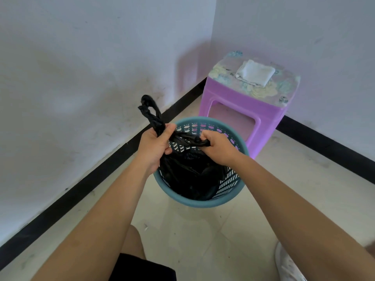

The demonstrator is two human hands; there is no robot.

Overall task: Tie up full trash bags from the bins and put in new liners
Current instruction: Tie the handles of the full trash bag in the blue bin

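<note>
Both hands are clenched on the black trash bag (190, 175), above the mouth of the blue bin (194, 202). The left hand (156, 145) has its fingers and thumb wrapped round one twisted strip of the bag's top. The end of that strip stands up out of the fist as a loop (150, 110) over the bin's far left rim. The right hand (217, 147) grips a second twisted strip (190, 138), which runs across to the left hand, so the two strips meet between the fists. Whether a knot has formed there cannot be told.

The bag's body sits down inside the bin, dark and crumpled, filling most of it. The bin's slotted wall shows bare on the near right side and at the back.

The bin stands on a pale tiled floor (203, 230). Just behind the bin, to the right, is a purple plastic stool (239, 110) with a flowered top. A folded white cloth (254, 73) lies on the stool, and a small shiny thing (283, 100), too small to name, sits at its near right corner. White walls (81, 78) with a black baseboard (81, 185) meet in a corner behind the bin and the stool.

Nearer than the bin, a bare knee (133, 242) and black shorts (142, 268) show at the bottom edge, and a white shoe (288, 264) shows to their right.
</note>
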